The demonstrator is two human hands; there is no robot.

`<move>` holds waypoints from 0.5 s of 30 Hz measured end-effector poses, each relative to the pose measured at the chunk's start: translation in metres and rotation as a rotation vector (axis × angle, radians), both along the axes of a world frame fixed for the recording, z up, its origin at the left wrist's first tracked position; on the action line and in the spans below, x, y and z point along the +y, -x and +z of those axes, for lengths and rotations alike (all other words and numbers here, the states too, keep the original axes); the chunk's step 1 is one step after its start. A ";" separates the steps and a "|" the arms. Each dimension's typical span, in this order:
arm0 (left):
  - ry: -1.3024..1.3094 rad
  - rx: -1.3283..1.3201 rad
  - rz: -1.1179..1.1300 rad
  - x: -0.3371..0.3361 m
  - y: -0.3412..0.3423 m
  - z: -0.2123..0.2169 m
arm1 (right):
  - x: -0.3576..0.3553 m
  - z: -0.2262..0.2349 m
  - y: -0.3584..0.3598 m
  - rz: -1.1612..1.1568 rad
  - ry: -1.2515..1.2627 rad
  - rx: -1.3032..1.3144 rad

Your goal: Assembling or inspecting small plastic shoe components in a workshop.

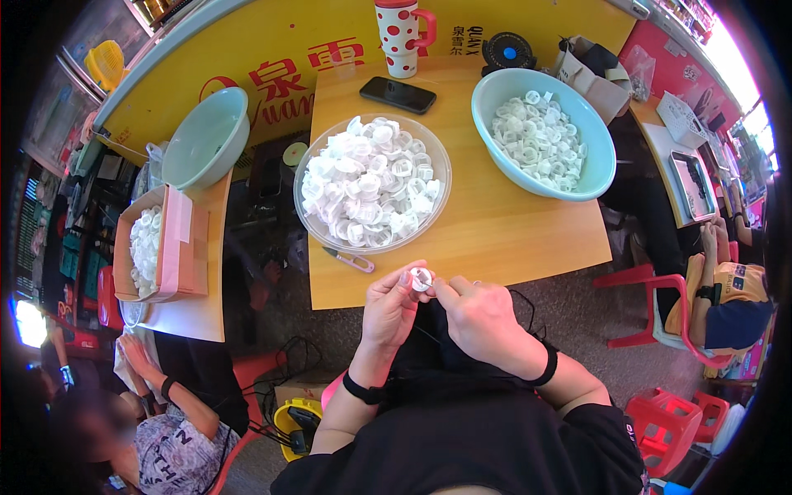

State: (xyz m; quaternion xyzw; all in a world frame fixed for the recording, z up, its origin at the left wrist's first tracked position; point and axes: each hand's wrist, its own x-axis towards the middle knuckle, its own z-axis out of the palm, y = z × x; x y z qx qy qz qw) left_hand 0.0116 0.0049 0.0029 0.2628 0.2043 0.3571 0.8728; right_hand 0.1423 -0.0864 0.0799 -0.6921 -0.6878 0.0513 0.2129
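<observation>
1. Wooden table (pixel 495 235) fills the middle of the view, above a speckled grey floor (pixel 326 330); its near edge lies just under the hands.
2. Nearest, the left hand (pixel 389 311) pinches a small white piece (pixel 421 280) between thumb and finger, over that near edge.
3. Close against it, the right hand (pixel 480 320) is curled, thumb and forefinger drawn together with their tips at the piece's right side; I cannot tell whether they grip it too. Each wrist wears a black band.
4. Just beyond the left hand, snips (pixel 361 263) with a pink handle lie beside a clear tub (pixel 448 175).
5. That tub is heaped with white pieces like the one held.
6. Right of it, well apart, a light blue basin (pixel 596 136) holds a lower pile of similar pieces.
7. Behind the tub lie a black phone (pixel 398 95) and, farther back, an upright red-dotted mug (pixel 401 41) with a red handle.
8. Off to the left, a side table (pixel 213 256) bears a cardboard box (pixel 190 268) of white pieces and a tilted pale green bowl (pixel 206 136); a co-worker (pixel 186 450) sits near it.
9. Along the right, another person sits on a red chair (pixel 681 305).
10. Farthest back, a yellow panel (pixel 346 29) with red lettering stands behind the table.
</observation>
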 end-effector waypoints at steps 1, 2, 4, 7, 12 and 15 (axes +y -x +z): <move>0.000 -0.001 0.000 0.000 0.000 0.000 | 0.000 -0.001 0.000 0.000 0.000 -0.001; -0.003 -0.008 0.000 0.000 0.000 0.001 | 0.001 -0.002 0.001 -0.007 -0.023 -0.021; -0.008 -0.016 0.002 -0.001 0.000 0.000 | 0.002 -0.005 0.001 -0.013 -0.047 -0.043; -0.007 -0.032 -0.011 -0.001 0.001 -0.002 | 0.003 -0.007 0.001 -0.009 -0.080 -0.043; -0.002 -0.045 -0.027 0.000 0.002 -0.001 | 0.005 -0.009 0.004 -0.006 -0.082 -0.092; -0.022 -0.029 -0.011 -0.001 0.001 -0.002 | 0.006 -0.006 0.006 -0.007 -0.093 -0.113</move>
